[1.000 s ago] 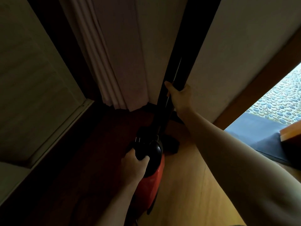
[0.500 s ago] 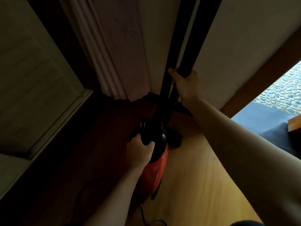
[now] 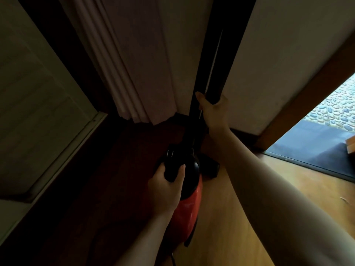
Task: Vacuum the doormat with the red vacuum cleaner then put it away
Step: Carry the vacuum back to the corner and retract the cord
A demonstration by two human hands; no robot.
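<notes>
Head cam: left hand [image 3: 165, 189] curled tight round the black top handle [image 3: 172, 167] of the red vacuum cleaner [image 3: 189, 212], red body directly below that grip, over the wooden floor [image 3: 217, 237]. Right hand [image 3: 213, 112] wrapped fully round the black wand [image 3: 211, 83] above and beyond the left grip, thumb on the wand's left side, wand upright by the white wall [image 3: 278, 64] corner. Black floor nozzle [image 3: 210, 167] just right of the left grip; dark grey doormat [image 3: 315, 148] well right of both grips, at the doorway, apart from the vacuum.
</notes>
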